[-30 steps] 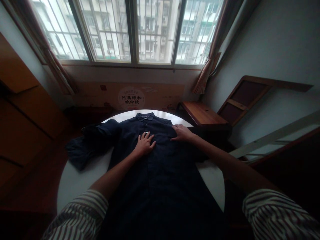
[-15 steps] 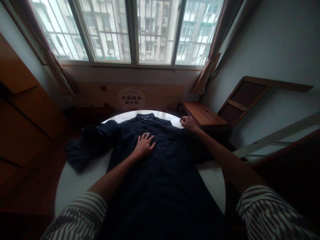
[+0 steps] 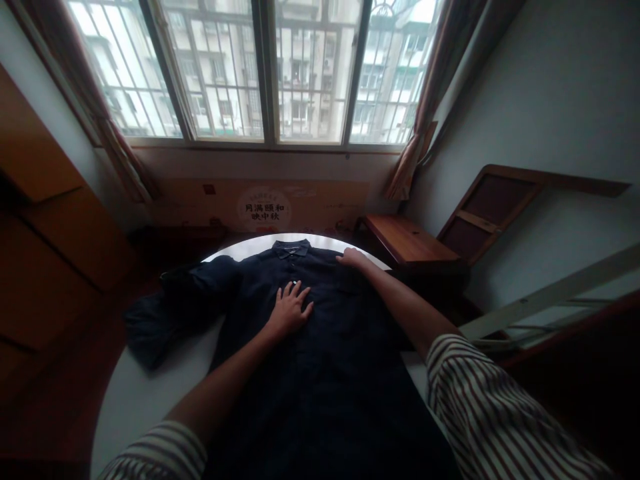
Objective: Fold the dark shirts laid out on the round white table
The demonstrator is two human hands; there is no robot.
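A barred window [image 3: 225, 73] spans the far side of a dim room. Below it stands a round white counter [image 3: 125, 407]. Across its middle lies a dark navy shirt [image 3: 325, 387], front up, neck end toward the window, its lower part running down out of view. It looks light, soft and limp, not fragile, and likely to crease if tugged at one spot; the shoulder seams and side edges seem the best places to take hold. One sleeve [image 3: 180, 307] lies bunched over the counter's left side; the other is lost in shadow. The left hand [image 3: 291, 308] rests palm down on the shirt's chest, its grip spread. The right hand [image 3: 353, 259] is at the shoulder, its grip bent inward; whether it pinches cloth, I cannot tell. The collar [image 3: 291, 250] lies folded down. Smallest is a pale dot [image 3: 295, 283], perhaps a button, by the left fingertips.
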